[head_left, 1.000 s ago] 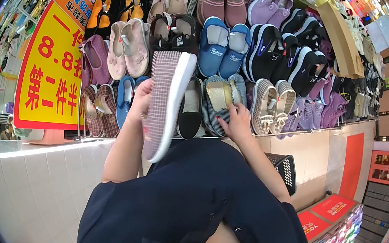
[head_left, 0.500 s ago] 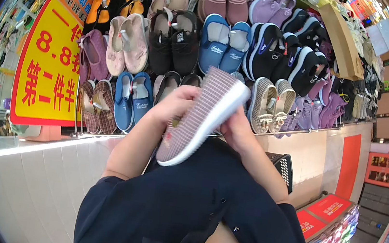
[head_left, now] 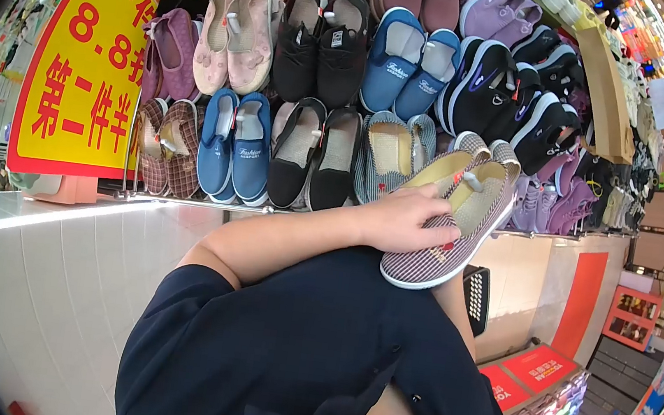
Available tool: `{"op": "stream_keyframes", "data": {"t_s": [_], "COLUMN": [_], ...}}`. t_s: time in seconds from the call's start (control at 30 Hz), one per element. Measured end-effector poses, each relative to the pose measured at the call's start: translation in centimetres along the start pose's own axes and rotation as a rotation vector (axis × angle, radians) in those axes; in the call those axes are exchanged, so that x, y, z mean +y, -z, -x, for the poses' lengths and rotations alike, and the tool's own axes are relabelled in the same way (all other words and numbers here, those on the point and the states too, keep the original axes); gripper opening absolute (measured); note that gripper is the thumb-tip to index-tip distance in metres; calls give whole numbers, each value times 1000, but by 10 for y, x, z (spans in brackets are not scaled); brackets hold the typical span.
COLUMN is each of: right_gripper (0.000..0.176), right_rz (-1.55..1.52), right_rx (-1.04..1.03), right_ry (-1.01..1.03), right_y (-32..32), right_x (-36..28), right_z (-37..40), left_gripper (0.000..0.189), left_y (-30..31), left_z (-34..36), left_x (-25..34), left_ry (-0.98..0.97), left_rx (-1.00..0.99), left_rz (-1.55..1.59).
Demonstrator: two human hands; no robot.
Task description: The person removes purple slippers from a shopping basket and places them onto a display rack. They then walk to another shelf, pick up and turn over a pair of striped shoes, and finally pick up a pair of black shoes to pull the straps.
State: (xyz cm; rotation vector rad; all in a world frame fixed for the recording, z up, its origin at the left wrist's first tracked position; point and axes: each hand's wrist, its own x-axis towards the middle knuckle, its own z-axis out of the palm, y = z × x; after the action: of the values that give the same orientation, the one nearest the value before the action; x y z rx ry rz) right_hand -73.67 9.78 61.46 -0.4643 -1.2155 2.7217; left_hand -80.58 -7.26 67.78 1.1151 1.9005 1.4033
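A pair of striped slip-on shoes (head_left: 425, 260) with white soles, a red ornament on the toe and pale insoles is held up in front of me, openings facing the camera. A small white tag (head_left: 470, 179) sits at their heels. My left hand (head_left: 409, 221) is closed on the near shoe, its thumb across the upper by the ornament. Behind the shoes, my right forearm (head_left: 460, 302) comes up, but the right hand itself is hidden. A blue striped pair (head_left: 389, 148) stands on the rack just beyond my left hand.
Rows of shoes fill the rack, including blue slip-ons (head_left: 252, 152) and black ones (head_left: 296, 166). A yellow sign (head_left: 82, 85) stands at the left. A black crate (head_left: 476, 300) and a red-topped box (head_left: 531, 373) are on the right, with cardboard (head_left: 607, 92) above the shoes.
The shoes have moved right and turned from sole edge and side to show their openings. My left hand has moved right with them; my right hand has gone out of sight behind them.
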Motion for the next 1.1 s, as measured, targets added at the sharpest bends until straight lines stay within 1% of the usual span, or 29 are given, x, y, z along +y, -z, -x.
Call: {"op": "stream_keyframes", "data": {"t_s": [0.17,0.2,0.23,0.27,0.33,0.37,0.4,0.47,0.5,0.57,0.67,0.7,0.8,0.83,0.93,1.1], "right_gripper": [65,65,65,65,67,73,79,87,89,93,95,91,89,88,88,84], "right_rz": [72,87,103,117,140,156,220,456,678,1135,1300,1293,1408,1420,1489,1469], "right_rx": [71,86,100,109,183,-16,-68,-171,-183,-205,-324,-363,-472,-494,-521,-481], "right_ry": [-87,-90,-85,-71,-87,117,139,176,316,575,868,942,1021,952,845,919], "right_y": [53,48,45,42,0,-3,-5,-16,-23,-39,-63,-70,-83,-88,-88,-84], "right_x": [22,20,17,15,1,6,3,-6,-13,-27,-44,-47,-51,-52,-37,-37], "right_z": [6,7,8,12,20,22,24,30,34,38,40,40,41,42,43,47], "left_gripper": [43,43,44,42,41,42,45,51,57,56,55,55,54,54,53,51], "left_y": [-4,-4,0,1,3,13,24,26,33,39,41,41,42,41,36,32], "left_z": [-5,-6,-7,-6,0,4,8,9,12,14,16,18,22,24,25,30], "left_x": [-9,-10,-14,-19,-31,-38,-44,-55,-47,-48,-51,-50,-49,-50,-51,-49], "left_ry": [-30,-42,51,134,317,353,399,185,32,-16,-4,0,11,18,42,66], "left_rx": [63,77,11,37,76,82,89,211,250,273,287,287,290,290,279,266], "left_rz": [101,114,169,413,894,1217,1536,1639,1477,1487,1535,1542,1540,1538,1548,1537]}}
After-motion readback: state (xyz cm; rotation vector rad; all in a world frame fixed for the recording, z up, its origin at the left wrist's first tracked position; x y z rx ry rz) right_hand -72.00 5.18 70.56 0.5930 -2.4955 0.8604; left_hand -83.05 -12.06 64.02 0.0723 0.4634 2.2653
